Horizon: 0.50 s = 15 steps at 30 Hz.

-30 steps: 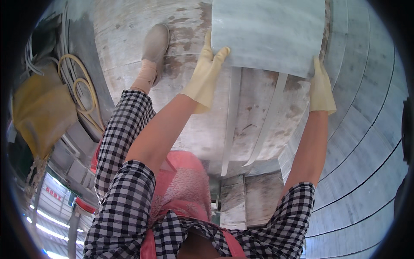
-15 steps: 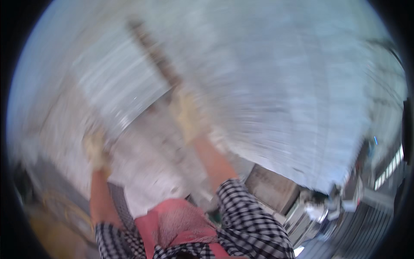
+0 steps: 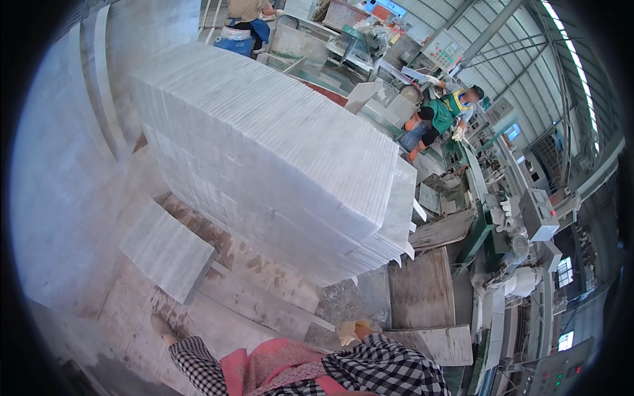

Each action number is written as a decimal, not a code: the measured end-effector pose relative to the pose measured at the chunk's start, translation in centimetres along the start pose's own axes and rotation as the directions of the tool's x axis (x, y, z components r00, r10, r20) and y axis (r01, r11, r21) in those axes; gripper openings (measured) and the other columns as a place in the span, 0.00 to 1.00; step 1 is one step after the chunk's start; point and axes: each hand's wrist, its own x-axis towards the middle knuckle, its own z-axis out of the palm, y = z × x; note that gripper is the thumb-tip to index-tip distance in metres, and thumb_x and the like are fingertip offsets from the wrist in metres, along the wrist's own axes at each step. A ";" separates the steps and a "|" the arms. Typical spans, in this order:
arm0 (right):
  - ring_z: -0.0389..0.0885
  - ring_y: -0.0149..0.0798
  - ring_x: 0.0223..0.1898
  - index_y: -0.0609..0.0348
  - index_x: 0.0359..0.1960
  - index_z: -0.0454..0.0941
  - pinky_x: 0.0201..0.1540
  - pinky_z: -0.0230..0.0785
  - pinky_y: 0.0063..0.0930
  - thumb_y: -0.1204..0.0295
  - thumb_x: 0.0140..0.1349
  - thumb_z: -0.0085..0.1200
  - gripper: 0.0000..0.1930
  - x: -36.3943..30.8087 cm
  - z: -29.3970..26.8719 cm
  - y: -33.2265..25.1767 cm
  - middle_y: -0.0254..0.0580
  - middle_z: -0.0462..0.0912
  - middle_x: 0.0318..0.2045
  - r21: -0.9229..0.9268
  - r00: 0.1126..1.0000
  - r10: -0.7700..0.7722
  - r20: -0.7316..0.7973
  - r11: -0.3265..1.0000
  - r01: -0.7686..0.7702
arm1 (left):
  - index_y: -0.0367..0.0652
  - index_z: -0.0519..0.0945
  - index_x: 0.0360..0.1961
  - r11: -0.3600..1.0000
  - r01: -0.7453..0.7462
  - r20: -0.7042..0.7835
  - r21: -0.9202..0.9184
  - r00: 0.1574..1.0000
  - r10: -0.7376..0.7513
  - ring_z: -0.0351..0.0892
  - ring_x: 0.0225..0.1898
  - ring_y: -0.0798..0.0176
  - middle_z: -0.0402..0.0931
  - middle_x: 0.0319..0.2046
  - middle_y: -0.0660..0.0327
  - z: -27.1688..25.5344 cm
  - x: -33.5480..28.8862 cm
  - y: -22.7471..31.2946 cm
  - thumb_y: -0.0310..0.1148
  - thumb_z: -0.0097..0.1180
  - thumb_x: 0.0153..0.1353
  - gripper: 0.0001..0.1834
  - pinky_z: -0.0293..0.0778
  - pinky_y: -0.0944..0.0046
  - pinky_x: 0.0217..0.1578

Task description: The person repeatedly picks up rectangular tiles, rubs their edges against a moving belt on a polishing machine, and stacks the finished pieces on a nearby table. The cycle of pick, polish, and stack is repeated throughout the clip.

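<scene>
A short stack of grey striped stone tiles (image 3: 165, 251) sits on a stained, pale floor or platform at the left. My gloved left hand (image 3: 162, 326) is low in the view, nearest to that stack and apart from it; its fingers are too indistinct to read. Close to my body on the right is my right hand (image 3: 355, 330) in a cream glove, fingers loosely apart with nothing visible in them. A long, tall block of upright-packed pale tiles (image 3: 277, 138) stands beyond both hands.
Long thin strips (image 3: 264, 297) lie in front of the tall block. Worn boards (image 3: 422, 287) stand to its right. Farther off, a co-worker in a green apron (image 3: 448, 109) sits among machines, and another person (image 3: 249, 18) works at the back. A control box (image 3: 538, 214) is at the right.
My hands have drawn back from the short stack's near edge toward my body. The blurred view has steadied and turned, bringing in the workshop and co-workers.
</scene>
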 end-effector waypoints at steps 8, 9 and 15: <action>0.81 0.47 0.50 0.53 0.59 0.73 0.55 0.69 0.36 0.52 0.70 0.40 0.25 -1.4 -6.2 -10.5 0.47 0.84 0.46 -0.334 0.707 -0.609 -0.358 0.791 0.513 | 0.36 0.79 0.46 0.982 -0.090 0.112 0.167 0.991 0.071 0.81 0.34 0.62 0.83 0.34 0.55 0.7 -7.0 2.0 0.44 0.44 0.71 0.21 0.76 0.63 0.33; 0.78 0.45 0.54 0.52 0.62 0.71 0.58 0.67 0.34 0.50 0.72 0.38 0.26 -2.5 -7.0 -11.2 0.45 0.82 0.50 -0.588 0.539 -0.777 -0.324 0.612 0.529 | 0.36 0.79 0.46 0.976 -0.103 0.129 0.190 0.988 0.079 0.81 0.34 0.62 0.83 0.34 0.55 0.9 -7.9 2.4 0.44 0.44 0.71 0.21 0.76 0.63 0.33; 0.75 0.45 0.59 0.48 0.65 0.70 0.60 0.66 0.35 0.49 0.70 0.40 0.27 -10.1 -5.2 -5.5 0.44 0.77 0.60 -0.021 0.704 -0.452 -0.547 0.849 0.528 | 0.36 0.79 0.45 0.910 -0.219 0.229 0.351 0.963 0.144 0.81 0.33 0.62 0.83 0.33 0.55 1.6 -14.3 3.8 0.44 0.45 0.70 0.20 0.76 0.63 0.33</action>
